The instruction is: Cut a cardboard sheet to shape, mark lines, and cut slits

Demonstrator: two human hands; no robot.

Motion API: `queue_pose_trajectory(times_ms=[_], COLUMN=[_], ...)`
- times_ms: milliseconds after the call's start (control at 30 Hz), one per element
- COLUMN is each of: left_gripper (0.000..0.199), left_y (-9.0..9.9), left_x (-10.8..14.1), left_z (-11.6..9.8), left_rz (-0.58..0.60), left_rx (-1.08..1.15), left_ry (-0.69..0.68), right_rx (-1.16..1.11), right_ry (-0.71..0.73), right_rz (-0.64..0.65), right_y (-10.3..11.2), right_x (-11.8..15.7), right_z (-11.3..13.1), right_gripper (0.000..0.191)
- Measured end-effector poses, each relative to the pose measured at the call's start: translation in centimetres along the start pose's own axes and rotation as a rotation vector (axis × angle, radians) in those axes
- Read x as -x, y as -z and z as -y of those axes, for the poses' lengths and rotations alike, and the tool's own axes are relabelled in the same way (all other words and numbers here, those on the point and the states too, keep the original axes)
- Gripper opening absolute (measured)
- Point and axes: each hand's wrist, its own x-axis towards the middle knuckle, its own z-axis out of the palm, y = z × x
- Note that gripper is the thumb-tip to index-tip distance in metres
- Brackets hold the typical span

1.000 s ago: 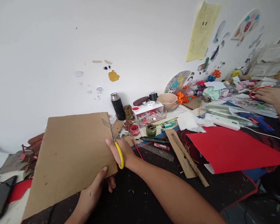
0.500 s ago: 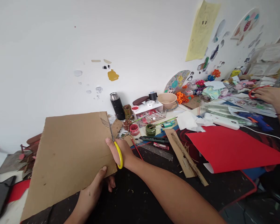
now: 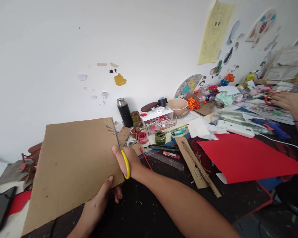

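Observation:
A large sheet of brown cardboard (image 3: 72, 165) is held up, tilted, over the dark table. My left hand (image 3: 101, 195) grips its lower right edge, thumb on the front face and fingers curled behind. My right hand (image 3: 129, 162) is closed on yellow-handled scissors (image 3: 126, 165) at the cardboard's right edge. The scissor blades point upward along that edge, close to some printed stripes near the top corner. Part of the scissors is hidden by my right hand, and I cannot tell how far apart the blades are.
Right of my hands lie cardboard strips (image 3: 196, 165), a clear ruler (image 3: 167, 161), a box cutter (image 3: 164, 147) and red paper (image 3: 248, 158). Behind stand paint jars (image 3: 160, 138), a black thermos (image 3: 124, 112) and a bowl (image 3: 178, 106). Another person's hand (image 3: 285, 100) holds red-handled scissors at far right.
The cardboard has shifted very slightly left, its top edge tilting a little. Both of my hands keep their grips, nearly in the same place.

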Motion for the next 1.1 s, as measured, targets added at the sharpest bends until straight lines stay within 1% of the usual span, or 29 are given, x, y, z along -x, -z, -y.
queue_pose_trajectory(times_ms=[267, 567, 733, 867, 967, 1033, 1100], left_gripper=[0.061, 0.066, 0.063, 0.068, 0.072, 0.072, 0.071], left_y=[0.0, 0.0, 0.2, 0.2, 0.1, 0.0, 0.0], left_x=[-0.1, 0.1, 0.1, 0.1, 0.2, 0.3, 0.3], left_z=[0.3, -1.5, -1.4, -1.6, -2.0, -2.1, -2.0], left_rz=[-0.015, 0.000, 0.008, 0.005, 0.053, 0.089, 0.088], left_rx=[0.095, 0.068, 0.096, 0.050, -0.024, -0.061, -0.063], left_ry=[0.054, 0.069, 0.076, 0.074, 0.068, 0.057, 0.046], right_rx=[-0.017, 0.015, 0.026, 0.025, 0.055, 0.053, 0.042], right_ry=[0.026, 0.019, 0.048, 0.055, -0.001, -0.017, -0.018], right_rz=[-0.017, -0.009, 0.003, 0.011, -0.014, -0.047, -0.062], right_y=[0.0, 0.2, 0.6, 1.0, 1.5, 1.8, 2.0], right_x=[0.1, 0.2, 0.1, -0.2, -0.5, -0.8, -0.9], right_z=[0.0, -0.3, -0.3, -0.5, -0.5, -0.5, -0.4], right_gripper=[0.058, 0.057, 0.062, 0.066, 0.069, 0.068, 0.065])
